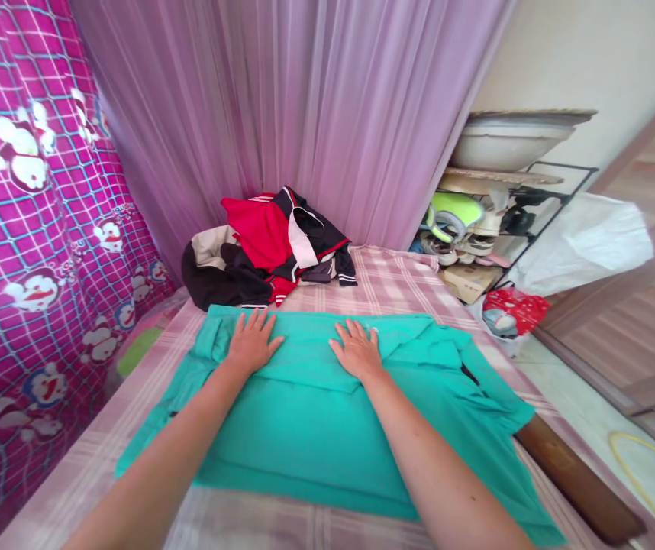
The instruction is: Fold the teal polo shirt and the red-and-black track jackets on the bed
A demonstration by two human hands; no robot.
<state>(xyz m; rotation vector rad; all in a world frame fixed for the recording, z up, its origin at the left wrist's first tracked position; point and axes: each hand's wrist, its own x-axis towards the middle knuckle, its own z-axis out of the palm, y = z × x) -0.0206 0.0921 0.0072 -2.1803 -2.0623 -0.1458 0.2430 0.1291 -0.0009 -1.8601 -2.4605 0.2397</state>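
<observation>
A teal garment [316, 428] lies spread flat across the bed, with a folded-over layer near its far edge. My left hand [253, 341] rests flat on that far part, fingers stretched out and open. My right hand [356, 349] lies flat beside it on the same folded layer, fingers also spread. Both palms press down on the cloth and hold nothing.
A pile of red, black and white clothes [270, 244] sits at the far end of the pink checked bedsheet [396, 286]. A shoe rack [493, 221] with a basin on top stands at right, with bags [514, 309] on the floor. A pink cartoon curtain [30, 229] hangs left.
</observation>
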